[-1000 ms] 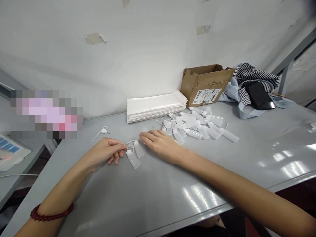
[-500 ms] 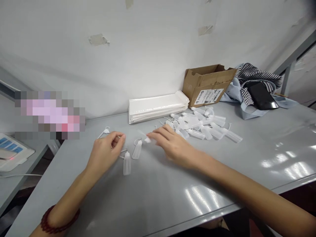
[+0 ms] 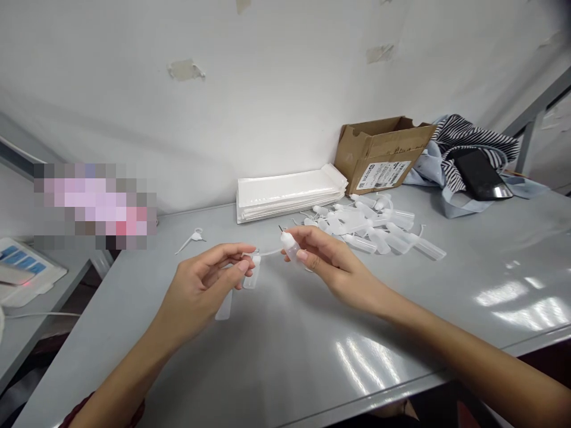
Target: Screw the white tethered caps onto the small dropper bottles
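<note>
My right hand (image 3: 332, 261) is closed around a small translucent needle-tip squeeze bottle (image 3: 292, 248), tilted with its dark metal needle pointing up and left. A thin white cap strap (image 3: 270, 253) stretches from that bottle toward my left hand (image 3: 218, 276), whose thumb and fingers close at the strap's far end; the end itself is mostly hidden. Two more bottles lie just under and beside my left hand: one bottle (image 3: 252, 276) behind its fingertips, another bottle (image 3: 224, 308) partly covered by the hand. A loose white cap with a needle and strap (image 3: 195, 236) lies farther left.
Several similar bottles (image 3: 383, 229) are heaped on the grey table (image 3: 285, 356) at right. Behind them stand a stack of white padded envelopes (image 3: 289, 189) and an open cardboard box (image 3: 383, 154). Cloth (image 3: 464, 202) and a black phone-like object (image 3: 484, 175) lie at far right.
My right hand has lifted a bottle and turned it upright at a tilt. My left hand has moved right, over the lying bottles, to meet the strap.
</note>
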`<state>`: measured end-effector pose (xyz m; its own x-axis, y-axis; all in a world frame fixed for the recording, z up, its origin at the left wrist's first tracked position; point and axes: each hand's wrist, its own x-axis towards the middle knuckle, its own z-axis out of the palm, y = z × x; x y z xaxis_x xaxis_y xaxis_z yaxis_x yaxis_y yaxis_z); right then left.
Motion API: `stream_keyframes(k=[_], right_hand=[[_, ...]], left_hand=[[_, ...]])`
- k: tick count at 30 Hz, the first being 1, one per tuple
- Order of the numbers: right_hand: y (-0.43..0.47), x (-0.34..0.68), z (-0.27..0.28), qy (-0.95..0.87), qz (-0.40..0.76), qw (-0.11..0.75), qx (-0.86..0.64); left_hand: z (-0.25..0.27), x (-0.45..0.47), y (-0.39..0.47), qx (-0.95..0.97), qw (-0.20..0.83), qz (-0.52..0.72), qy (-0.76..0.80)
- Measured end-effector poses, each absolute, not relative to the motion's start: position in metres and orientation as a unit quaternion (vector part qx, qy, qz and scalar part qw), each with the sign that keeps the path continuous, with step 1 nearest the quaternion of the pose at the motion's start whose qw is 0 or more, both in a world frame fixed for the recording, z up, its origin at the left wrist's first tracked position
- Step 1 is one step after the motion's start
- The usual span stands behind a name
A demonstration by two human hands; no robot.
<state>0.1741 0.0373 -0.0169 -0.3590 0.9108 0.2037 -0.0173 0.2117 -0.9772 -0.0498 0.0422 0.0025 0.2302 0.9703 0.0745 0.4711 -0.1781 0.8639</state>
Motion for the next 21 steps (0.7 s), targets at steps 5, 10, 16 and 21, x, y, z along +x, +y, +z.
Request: stream_keyframes(k=[5, 10, 16, 21], right_hand=[[0.035, 0.176, -0.013, -0.646, 0.517, 0.44, -0.35], [0.03, 0.175, -0.004, -0.695, 0.494, 0.389, -0.349], [0.028, 0.172, -0.004, -0.72, 0.47, 0.368, -0.353], [0.027, 0.173, -0.003, -0.724, 0.47, 0.364, -0.35]], left_hand=[[0.001, -0.047, 0.042, 0.688, 0.343, 0.356, 0.531], [0.003, -0.043, 0.04, 0.691, 0.342, 0.364, 0.522], [0.009, -0.043, 0.036, 0.704, 0.346, 0.354, 0.509], [0.009, -0.043, 0.034, 0.714, 0.34, 0.362, 0.494]])
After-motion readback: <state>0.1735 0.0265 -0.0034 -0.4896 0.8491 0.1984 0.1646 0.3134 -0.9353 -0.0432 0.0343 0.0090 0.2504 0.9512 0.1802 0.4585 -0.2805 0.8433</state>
